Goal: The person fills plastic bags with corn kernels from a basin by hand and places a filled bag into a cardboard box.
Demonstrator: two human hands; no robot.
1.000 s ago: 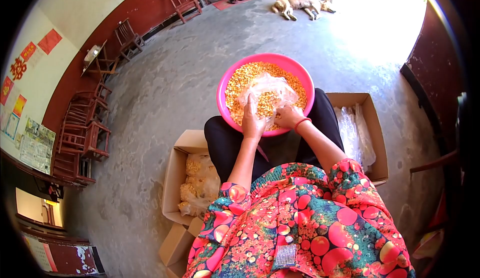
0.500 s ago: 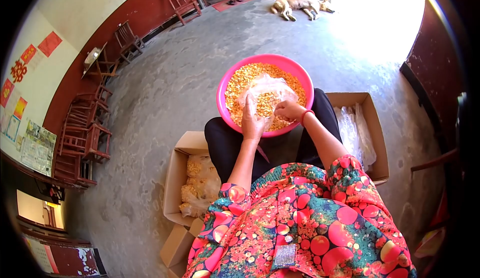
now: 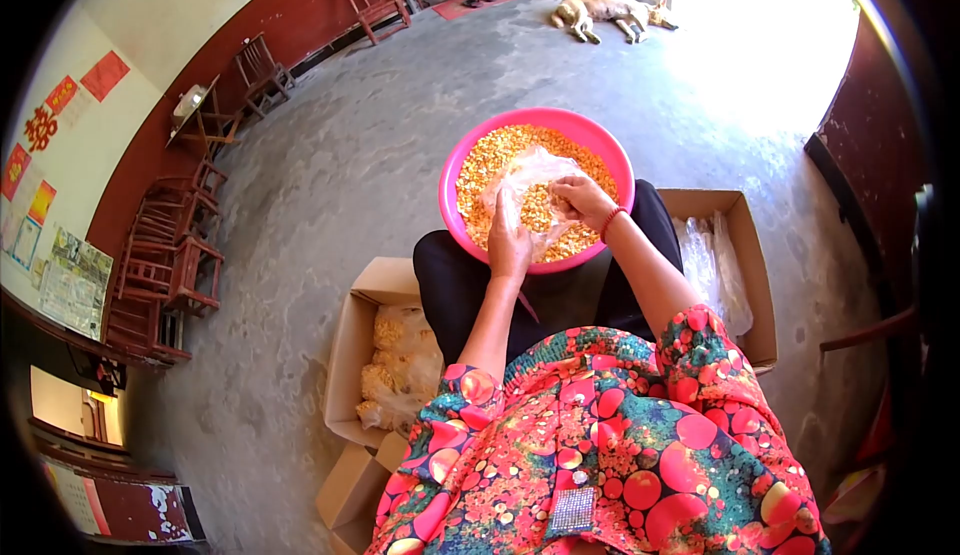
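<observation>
A pink basin [image 3: 452, 200] full of yellow-orange corn kernels [image 3: 489, 160] rests on my lap. Over the kernels a clear plastic bag [image 3: 528, 167] is spread, its mouth held apart between both hands. My left hand [image 3: 509, 242] holds the near left side of the bag, fingers pointing away from me. On the right, my right hand [image 3: 584, 201], with a red band on its wrist, pinches the bag's edge. Kernels show between the hands; whether they lie inside the bag or beneath it I cannot tell.
Left of my legs, a cardboard box [image 3: 345, 365] holds several bags of corn [image 3: 392, 365]. Another cardboard box [image 3: 757, 275] on the right contains clear plastic bags [image 3: 715, 260]. A dog [image 3: 612, 15] lies on the floor ahead. Wooden chairs [image 3: 160, 255] line the left wall.
My right hand has moved up a little along the bag's right edge, away from me. My left hand stays on the bag. The whole view has shifted slightly.
</observation>
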